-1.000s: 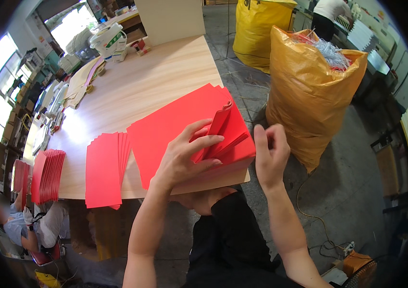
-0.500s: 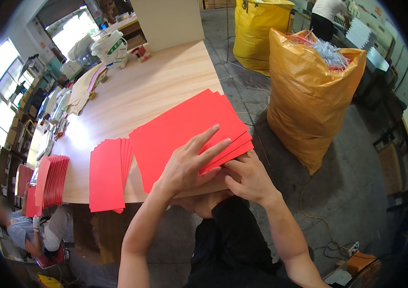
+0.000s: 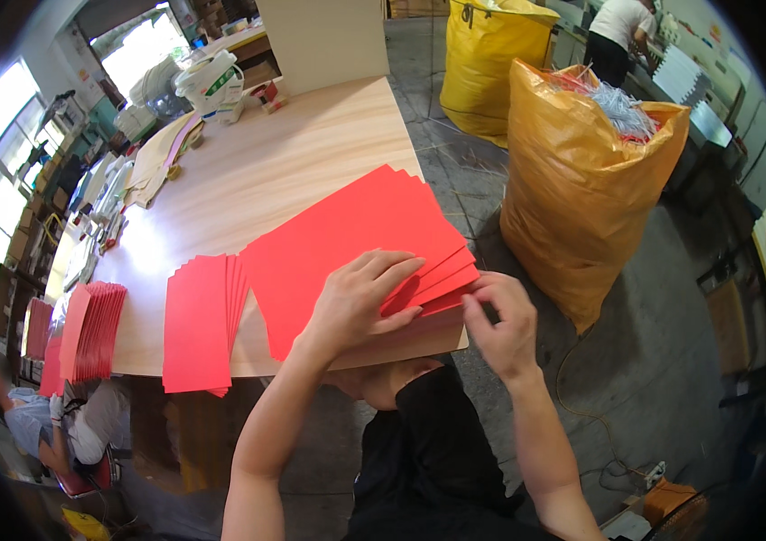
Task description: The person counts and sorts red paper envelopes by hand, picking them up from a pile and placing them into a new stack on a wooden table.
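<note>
A fanned stack of large red paper sheets (image 3: 338,243) lies on the wooden table at its near right corner. My left hand (image 3: 360,293) rests on the stack's near edge, palm down, its fingers stretched out. At the sheets' right corner, the thumb and forefinger of my right hand (image 3: 507,325) come together on the edge of a red sheet; how many sheets they pinch cannot be told. Left of the stack is a fanned pile of narrower red sheets (image 3: 198,325). Farther left stands a thick row of red folded pieces (image 3: 94,329).
The table (image 3: 311,135) carries a white bucket (image 3: 212,86) at the back and assorted tools along its left side. A stuffed orange sack (image 3: 590,180) and a yellow sack (image 3: 496,72) stand right of it. One person (image 3: 31,419) sits at left; another (image 3: 618,36) stands back right.
My right hand has moved right and slightly up, from under the near edge to the right corner of the sheets. My left hand's fingers have come closer together and lie flatter.
</note>
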Demonstrator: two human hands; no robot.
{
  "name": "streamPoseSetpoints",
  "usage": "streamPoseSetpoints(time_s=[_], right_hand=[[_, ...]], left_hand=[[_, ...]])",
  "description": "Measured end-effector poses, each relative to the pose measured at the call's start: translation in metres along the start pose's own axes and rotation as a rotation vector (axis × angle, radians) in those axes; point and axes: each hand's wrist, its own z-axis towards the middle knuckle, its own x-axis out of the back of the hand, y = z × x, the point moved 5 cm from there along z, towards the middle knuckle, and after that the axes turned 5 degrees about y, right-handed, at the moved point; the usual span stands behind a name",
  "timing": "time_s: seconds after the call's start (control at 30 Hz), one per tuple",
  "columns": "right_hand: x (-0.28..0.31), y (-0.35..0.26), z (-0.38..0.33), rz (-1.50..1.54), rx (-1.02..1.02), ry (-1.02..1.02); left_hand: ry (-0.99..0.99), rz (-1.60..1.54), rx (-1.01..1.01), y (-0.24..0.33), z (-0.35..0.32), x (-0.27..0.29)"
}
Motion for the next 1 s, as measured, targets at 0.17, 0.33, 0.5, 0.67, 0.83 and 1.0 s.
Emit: streamPoseSetpoints(time_s=[0.17, 0.33, 0.5, 0.67, 0.83, 1.0], right_hand=[[0.008, 0.021, 0.01, -0.287, -0.23, -0.408], [-0.001, -0.025, 0.046, -0.138, -0.296, -0.313], [-0.033, 0.008, 0.028, 0.392, -0.594, -0.111], [-0.035, -0.004, 0.032, 0.209, -0.443, -0.097], [-0.041, 0.014, 0.03, 0.823, -0.963, -0.213], [-0.041, 0.015, 0.029, 0.866, -0.972, -0.196]], left_hand=[[-0.001, -0.04, 0.107, 0.005, 0.002, 0.003], [0.085, -0.177, 0.137, 0.002, -0.001, 0.008], [0.063, -0.161, 0.065, 0.002, 0.002, 0.01], [0.069, -0.208, 0.102, -0.002, -0.001, 0.009], [0.072, -0.207, 0.083, -0.003, 0.0, 0.011], [0.076, -0.175, 0.073, 0.004, 0.003, 0.013]])
